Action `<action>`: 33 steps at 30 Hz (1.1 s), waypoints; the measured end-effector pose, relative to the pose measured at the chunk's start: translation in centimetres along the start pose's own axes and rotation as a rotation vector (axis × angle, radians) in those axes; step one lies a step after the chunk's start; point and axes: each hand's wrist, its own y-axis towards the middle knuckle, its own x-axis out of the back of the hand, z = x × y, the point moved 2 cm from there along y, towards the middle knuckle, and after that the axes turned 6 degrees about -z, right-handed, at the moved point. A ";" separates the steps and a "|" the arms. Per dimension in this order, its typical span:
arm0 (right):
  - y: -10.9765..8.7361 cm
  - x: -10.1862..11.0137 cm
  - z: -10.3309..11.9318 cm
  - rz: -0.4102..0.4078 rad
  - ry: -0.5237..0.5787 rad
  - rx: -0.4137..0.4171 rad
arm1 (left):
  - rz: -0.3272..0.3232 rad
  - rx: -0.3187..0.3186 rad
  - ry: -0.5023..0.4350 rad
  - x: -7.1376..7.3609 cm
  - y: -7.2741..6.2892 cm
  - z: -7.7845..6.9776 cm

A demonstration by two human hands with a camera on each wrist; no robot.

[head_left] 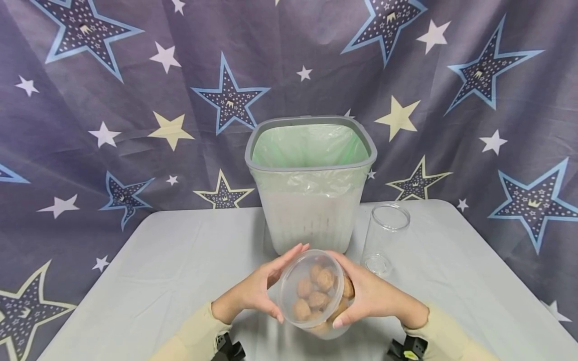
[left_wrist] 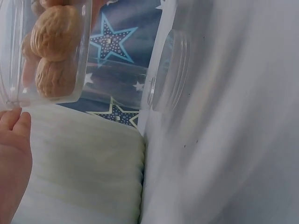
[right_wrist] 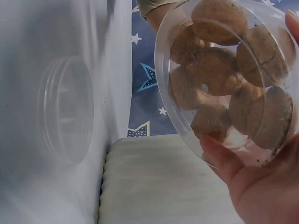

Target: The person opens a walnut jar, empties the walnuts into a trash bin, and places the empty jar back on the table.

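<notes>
Both hands hold a clear round plastic tub (head_left: 301,323) with several walnuts (head_left: 318,299) inside, tilted so that its round end faces the head camera. My left hand (head_left: 257,291) curves around the left side, its fingertips and thumb right at the rim. On the other side my right hand (head_left: 372,296) grips the tub's wall, fingers at the top and thumb below. The right wrist view shows the walnuts (right_wrist: 215,70) through the plastic, above the right thumb. A clear round lid (right_wrist: 70,112) lies on the table beneath the tub; the tub and hands hide it from the head view.
A trash bin (head_left: 311,215) with a grey rim and a green-tinted bag liner stands just behind the hands. Right of it is a tall clear cylindrical jar (head_left: 386,240). The table (head_left: 180,260) has a pale cover, and a star-patterned curtain (head_left: 289,30) hangs behind.
</notes>
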 end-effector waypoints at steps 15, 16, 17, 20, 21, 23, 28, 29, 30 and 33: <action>0.2 0.0 -0.2 -0.054 -0.030 -0.030 | -0.129 0.008 -0.001 -0.4 -0.3 0.9; 0.1 0.0 -0.2 -0.057 -0.028 -0.040 | -0.136 0.003 -0.003 -0.5 -0.3 1.0; 0.1 0.0 -0.2 -0.060 -0.032 -0.040 | -0.144 -0.001 -0.007 -0.5 -0.3 1.1; 0.1 -0.1 -0.2 -0.068 -0.030 -0.055 | -0.162 -0.006 -0.026 -0.7 -0.4 1.2; 0.1 -0.1 -0.2 -0.071 -0.030 -0.056 | -0.169 -0.008 -0.030 -0.7 -0.4 1.2; 0.1 -0.1 -0.2 -0.080 -0.028 -0.062 | -0.181 -0.010 -0.034 -0.8 -0.4 1.2; 0.2 -0.2 -0.1 -0.117 -0.051 -0.086 | -0.221 -0.003 -0.034 -1.1 -0.4 1.1; 0.2 -0.3 -0.1 -0.127 -0.060 -0.092 | -0.231 0.000 -0.033 -1.1 -0.4 1.1; 0.2 -0.3 -0.1 -0.136 -0.068 -0.099 | -0.242 0.002 -0.032 -1.2 -0.5 1.1; 0.2 -0.4 -0.1 -0.161 -0.092 -0.117 | -0.274 0.009 -0.027 -1.4 -0.5 1.2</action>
